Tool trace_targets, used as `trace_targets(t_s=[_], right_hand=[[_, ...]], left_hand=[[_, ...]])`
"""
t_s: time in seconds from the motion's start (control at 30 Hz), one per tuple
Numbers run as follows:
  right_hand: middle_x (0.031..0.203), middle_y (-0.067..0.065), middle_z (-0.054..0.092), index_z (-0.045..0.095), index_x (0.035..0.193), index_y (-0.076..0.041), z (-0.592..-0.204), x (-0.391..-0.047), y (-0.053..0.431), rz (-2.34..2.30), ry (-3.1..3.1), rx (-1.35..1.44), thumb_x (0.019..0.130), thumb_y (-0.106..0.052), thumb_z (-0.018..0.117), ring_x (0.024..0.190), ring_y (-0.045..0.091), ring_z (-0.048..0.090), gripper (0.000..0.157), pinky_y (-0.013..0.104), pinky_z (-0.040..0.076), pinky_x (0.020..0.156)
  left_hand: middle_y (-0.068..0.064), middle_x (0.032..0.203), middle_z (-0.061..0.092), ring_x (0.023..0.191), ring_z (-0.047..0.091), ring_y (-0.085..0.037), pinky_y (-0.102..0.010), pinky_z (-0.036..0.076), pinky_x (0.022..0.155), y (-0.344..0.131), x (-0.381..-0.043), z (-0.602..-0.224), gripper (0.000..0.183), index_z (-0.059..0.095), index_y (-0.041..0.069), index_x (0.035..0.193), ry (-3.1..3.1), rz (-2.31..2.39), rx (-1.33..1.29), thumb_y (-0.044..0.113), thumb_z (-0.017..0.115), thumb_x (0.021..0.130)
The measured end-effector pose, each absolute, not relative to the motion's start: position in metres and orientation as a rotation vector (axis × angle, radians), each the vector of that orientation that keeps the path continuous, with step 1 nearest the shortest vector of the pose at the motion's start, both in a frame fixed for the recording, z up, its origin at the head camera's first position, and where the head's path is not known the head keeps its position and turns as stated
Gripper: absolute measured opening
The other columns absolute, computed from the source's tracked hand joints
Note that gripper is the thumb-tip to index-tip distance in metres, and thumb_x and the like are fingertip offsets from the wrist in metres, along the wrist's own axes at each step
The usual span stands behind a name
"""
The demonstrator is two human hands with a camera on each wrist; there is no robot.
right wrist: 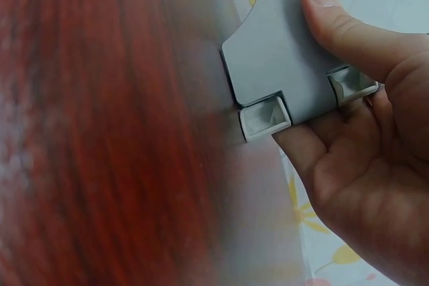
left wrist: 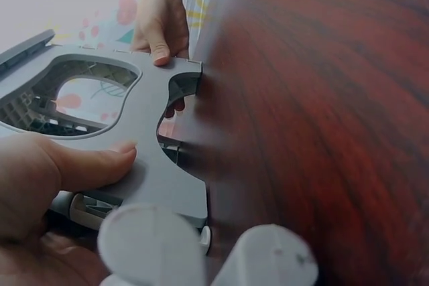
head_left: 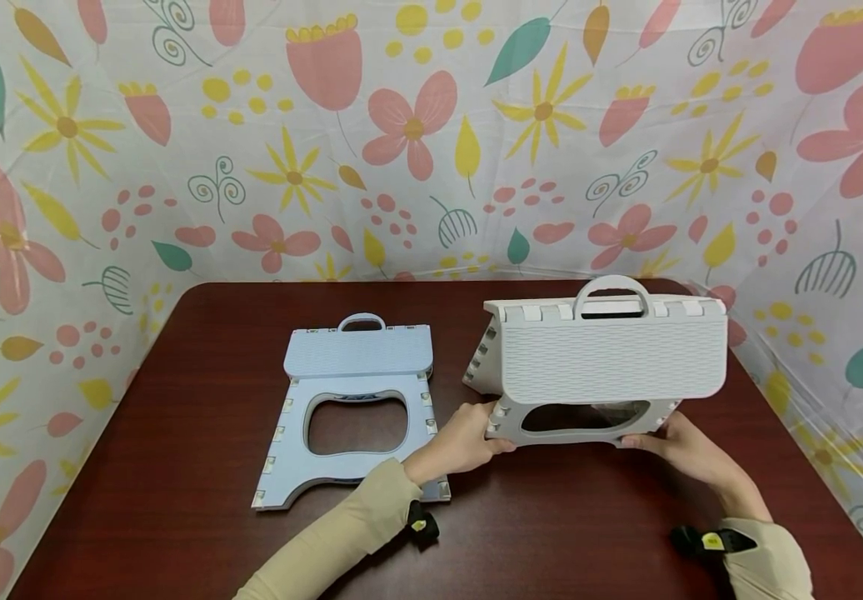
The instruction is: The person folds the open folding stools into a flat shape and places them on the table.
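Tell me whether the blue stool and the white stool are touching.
Apart. The head view shows it: a strip of bare dark table runs between the blue stool and the white stool.

One stool point(head_left: 611, 354) is white, the other stool point(head_left: 356, 354) is pale blue. The worktop point(head_left: 551, 521) is dark red-brown. The cloth point(head_left: 431, 192) is white, with floral pattern in pink, yellow and green.

Clear and bright from above, hazy at the wrists

Evenly bright and mostly sharp in the head view. Dimmer in both wrist views: washed out by pale glare at upper left in the left one; smeared along the edge of the surface point(right wrist: 100, 132) in the right, softly shadowed beside the right hand point(right wrist: 375, 159).
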State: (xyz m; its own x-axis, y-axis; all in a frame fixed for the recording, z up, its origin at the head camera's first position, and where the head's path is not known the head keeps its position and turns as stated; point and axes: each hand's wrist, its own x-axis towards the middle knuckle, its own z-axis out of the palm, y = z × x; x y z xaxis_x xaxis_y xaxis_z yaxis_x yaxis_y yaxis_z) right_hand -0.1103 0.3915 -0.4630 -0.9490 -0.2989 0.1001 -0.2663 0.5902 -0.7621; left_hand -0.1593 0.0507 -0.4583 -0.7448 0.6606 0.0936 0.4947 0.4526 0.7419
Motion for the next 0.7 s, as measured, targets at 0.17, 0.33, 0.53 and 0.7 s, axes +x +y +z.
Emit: trace_targets(t_s=[0.17,0.33,0.53,0.7], right_hand=[[0.099,-0.015,0.067,0.058,0.117,0.003,-0.4607,-0.1099,0.3898,-1.333,2.746,-0.490,0.088,-0.002,0.067,0.084,-0.001,0.063,0.030,0.017,0.047,0.070],[0.102,-0.011,0.067,0.060,0.116,0.001,-0.4609,-0.1102,0.3890,-1.305,2.784,-0.479,0.088,-0.004,0.069,0.089,-0.006,0.059,0.030,0.014,0.044,0.073],[0.104,-0.007,0.067,0.059,0.117,0.002,-0.4616,-0.1104,0.3892,-1.304,2.788,-0.477,0.088,-0.004,0.069,0.091,-0.007,0.058,0.031,0.012,0.044,0.074],[0.102,-0.012,0.066,0.058,0.116,0.001,-0.4614,-0.1105,0.3889,-1.295,2.794,-0.475,0.088,-0.004,0.069,0.089,-0.007,0.058,0.030,0.014,0.044,0.073]], left_hand=[[-0.001,0.094,0.074,0.084,0.067,-0.005,-0.013,0.048,0.068,0.0506,-0.1605,-0.4598,0.031,0.063,0.013,0.113,2.508,1.150,1.016,0.022,0.074,0.086],[0.001,0.088,0.074,0.078,0.065,-0.001,-0.012,0.047,0.065,0.0505,-0.1610,-0.4588,0.027,0.064,0.014,0.109,2.496,1.151,1.008,0.022,0.075,0.086],[0.003,0.082,0.071,0.070,0.058,0.002,-0.012,0.045,0.062,0.0496,-0.1616,-0.4571,0.027,0.063,0.015,0.109,2.477,1.145,0.997,0.022,0.074,0.086],[0.001,0.086,0.072,0.073,0.061,0.002,-0.012,0.046,0.064,0.0486,-0.1622,-0.4578,0.033,0.062,0.015,0.117,2.462,1.157,1.014,0.021,0.074,0.086]])
